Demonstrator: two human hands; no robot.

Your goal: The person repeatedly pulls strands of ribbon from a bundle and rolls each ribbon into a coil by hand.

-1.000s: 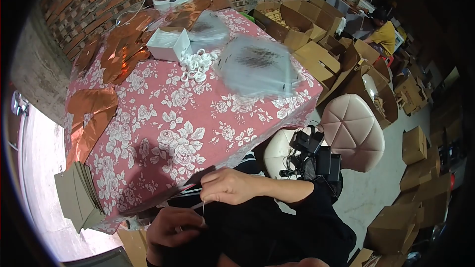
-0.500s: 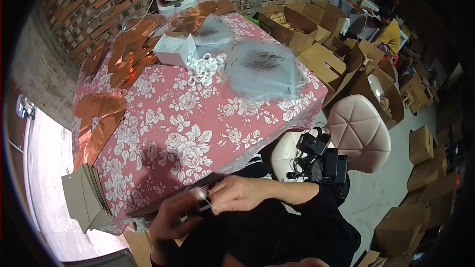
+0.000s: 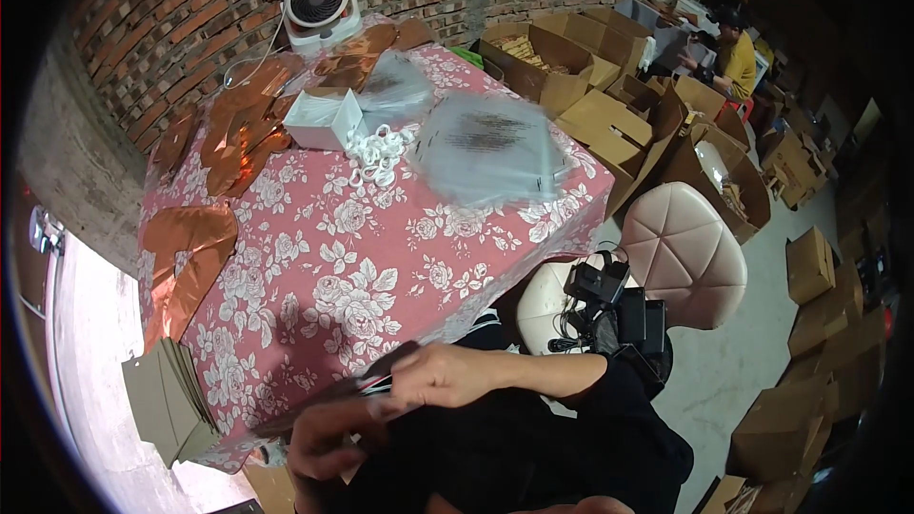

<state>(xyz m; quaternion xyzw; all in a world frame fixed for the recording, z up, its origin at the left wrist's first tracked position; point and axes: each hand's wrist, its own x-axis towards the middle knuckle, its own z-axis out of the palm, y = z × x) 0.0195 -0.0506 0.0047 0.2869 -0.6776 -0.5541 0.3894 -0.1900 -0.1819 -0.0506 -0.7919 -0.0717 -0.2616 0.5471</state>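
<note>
My right hand (image 3: 436, 377) is closed at the front edge of the table, fingers curled in a pinch. What it grips is too small or hidden to name. Just left and below it is my left hand (image 3: 328, 436), smeared by motion, one finger reaching toward the right hand. A small whitish bit (image 3: 381, 406) shows at that fingertip, too blurred to identify. Behind both hands runs a dark flat strip (image 3: 388, 362) along the table edge. On the flowered pink tablecloth (image 3: 324, 266) lie white ribbon-like rings (image 3: 379, 157) beside a white box (image 3: 324, 122).
Clear plastic bags (image 3: 490, 152) and copper foil shapes (image 3: 186, 252) lie on the table, with a fan (image 3: 319, 0) behind. Grey card sheets (image 3: 167, 400) stand at left. A cream chair (image 3: 685, 247) holds black adapters (image 3: 633, 314). Cardboard boxes (image 3: 609, 128) and a person in yellow (image 3: 738, 62) are beyond.
The view has shifted slightly. My left hand has moved down, and the thin white loop seen between the hands no longer shows. The dark strip behind the hands has come into sight.
</note>
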